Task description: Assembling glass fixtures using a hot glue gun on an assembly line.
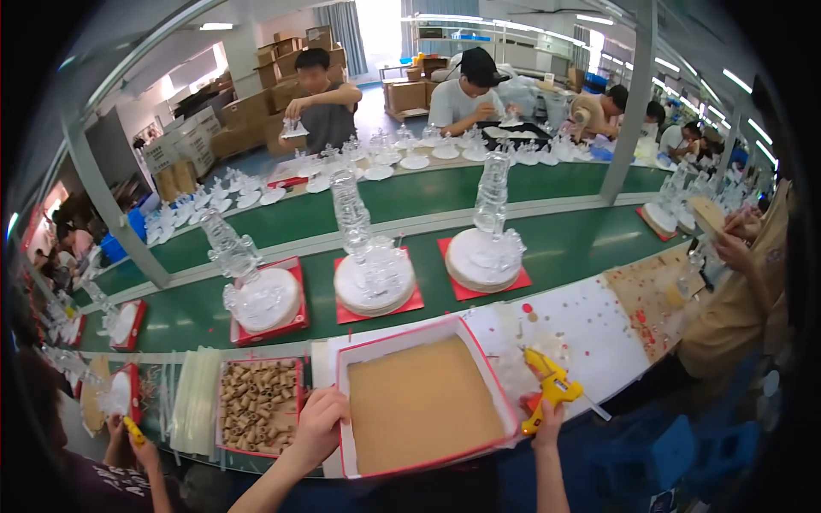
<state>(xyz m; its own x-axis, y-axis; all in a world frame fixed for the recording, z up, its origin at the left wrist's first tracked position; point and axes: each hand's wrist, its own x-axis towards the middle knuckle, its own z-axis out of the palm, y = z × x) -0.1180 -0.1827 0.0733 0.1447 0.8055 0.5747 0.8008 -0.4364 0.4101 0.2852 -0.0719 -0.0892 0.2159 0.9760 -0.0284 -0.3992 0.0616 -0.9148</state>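
A shallow box (423,402) with red edges, white walls and a bare brown bottom lies in front of me at the table's near edge. My left hand (321,425) is closed on its left wall, the fingers hooked over the rim. To the right of the box, my right hand (549,427) grips the handle of a yellow hot glue gun (554,385), its nozzle pointing up and left, away from me. A clear glue stick (596,408) sticks out of the gun's back.
Left of the box are a tray of short brown tubes (261,402) and a bundle of glue sticks (195,402). Clear tower-shaped pieces on round white bases (374,282) stand on red squares along the green conveyor (316,282). Co-workers stand on both sides and opposite.
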